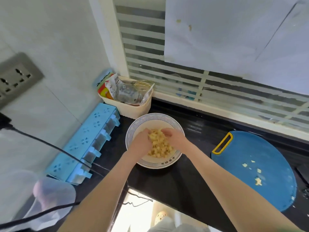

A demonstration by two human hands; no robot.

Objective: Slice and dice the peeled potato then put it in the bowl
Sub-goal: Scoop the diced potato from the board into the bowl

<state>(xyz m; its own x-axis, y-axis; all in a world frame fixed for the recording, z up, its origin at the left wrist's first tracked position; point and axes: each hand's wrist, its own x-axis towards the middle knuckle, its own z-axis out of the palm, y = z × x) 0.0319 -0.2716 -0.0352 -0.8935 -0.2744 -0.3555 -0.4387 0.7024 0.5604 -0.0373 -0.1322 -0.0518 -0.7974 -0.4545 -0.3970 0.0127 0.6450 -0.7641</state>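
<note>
A white bowl (173, 122) with a blue patterned rim stands on the black counter. Inside it lies a heap of yellow diced potato (161, 147). Both my hands reach into the bowl over the heap. My left hand (142, 141) cups a bunch of cubes from the left, and my right hand (173, 137) cups them from the right. The fingers of both curl round the pieces. On the round blue cutting board (260, 153) to the right lie a few leftover potato bits (258, 180).
A light blue spice rack (93, 136) runs along the left wall. A cream basket (133, 108) stuffed with packets stands behind the bowl. Black cables (50, 144) cross the left side. A clear plastic container (50, 198) sits at the lower left. The window sill borders the counter's back.
</note>
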